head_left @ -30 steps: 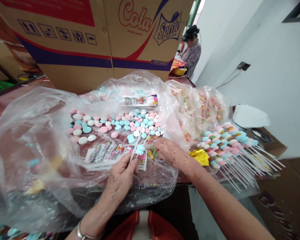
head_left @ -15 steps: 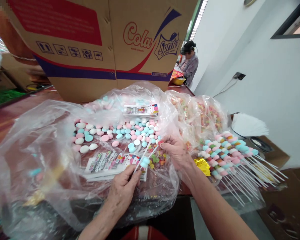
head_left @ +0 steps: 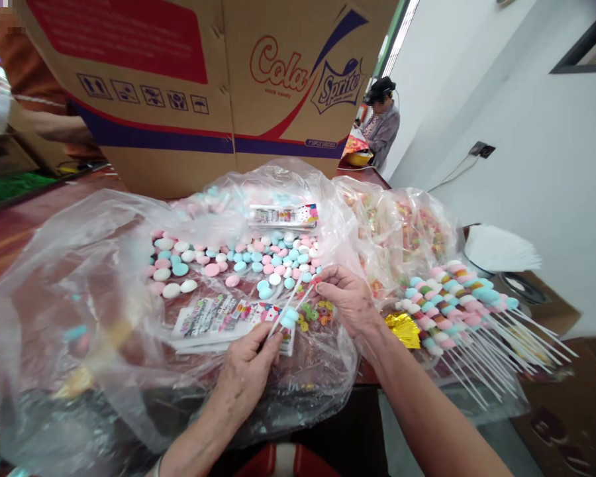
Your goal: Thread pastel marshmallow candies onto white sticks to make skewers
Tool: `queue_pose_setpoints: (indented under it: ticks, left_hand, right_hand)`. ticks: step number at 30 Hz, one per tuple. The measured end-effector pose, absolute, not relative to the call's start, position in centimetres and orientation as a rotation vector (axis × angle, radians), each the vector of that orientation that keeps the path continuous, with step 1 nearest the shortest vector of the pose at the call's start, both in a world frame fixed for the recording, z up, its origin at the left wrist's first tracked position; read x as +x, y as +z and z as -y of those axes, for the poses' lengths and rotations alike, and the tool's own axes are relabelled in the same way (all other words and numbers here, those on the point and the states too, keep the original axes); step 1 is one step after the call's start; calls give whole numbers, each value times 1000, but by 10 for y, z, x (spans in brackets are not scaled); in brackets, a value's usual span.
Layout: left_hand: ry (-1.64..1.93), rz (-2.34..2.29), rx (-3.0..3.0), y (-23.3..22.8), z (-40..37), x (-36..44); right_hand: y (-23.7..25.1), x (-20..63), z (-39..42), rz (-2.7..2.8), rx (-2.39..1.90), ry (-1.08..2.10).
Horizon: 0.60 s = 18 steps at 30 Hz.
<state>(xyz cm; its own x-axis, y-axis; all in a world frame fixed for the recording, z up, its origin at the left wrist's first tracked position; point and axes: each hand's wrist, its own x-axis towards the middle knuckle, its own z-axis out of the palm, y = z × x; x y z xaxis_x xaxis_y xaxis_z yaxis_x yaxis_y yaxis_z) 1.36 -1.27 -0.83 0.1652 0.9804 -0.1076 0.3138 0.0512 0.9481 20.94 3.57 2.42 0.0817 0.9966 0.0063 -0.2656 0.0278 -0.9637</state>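
Reddish-brown tabletop (head_left: 17, 238) shows beneath crumpled clear plastic sheeting (head_left: 44, 285). Over the last second the right hand (head_left: 345, 298) has left the small multicoloured ring-shaped candies (head_left: 322, 313), now at its eight o'clock, and its fingertips pinch a small red piece (head_left: 317, 281) at a stick's tip; whether it is threaded cannot be told. At the right hand's eight o'clock too, the left hand (head_left: 253, 358) pinches two thin white sticks (head_left: 292, 294) pointing toward one o'clock, pale-blue rounded candies (head_left: 289, 317) on one.
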Motion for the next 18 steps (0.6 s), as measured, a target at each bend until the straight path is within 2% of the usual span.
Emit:
queue_pose_setpoints:
  ticks: [5, 12, 18]
  left_hand:
    - [867, -1330, 1441, -11, 12, 14]
    - [886, -1329, 1469, -12, 11, 15]
    - [896, -1343, 1470, -8, 12, 15]
  right_hand:
    - [19, 211, -39, 1028, -1058, 1217]
    - [1, 216, -38, 1413, -1182, 900]
    - [-2, 210, -38, 1203, -1189, 949]
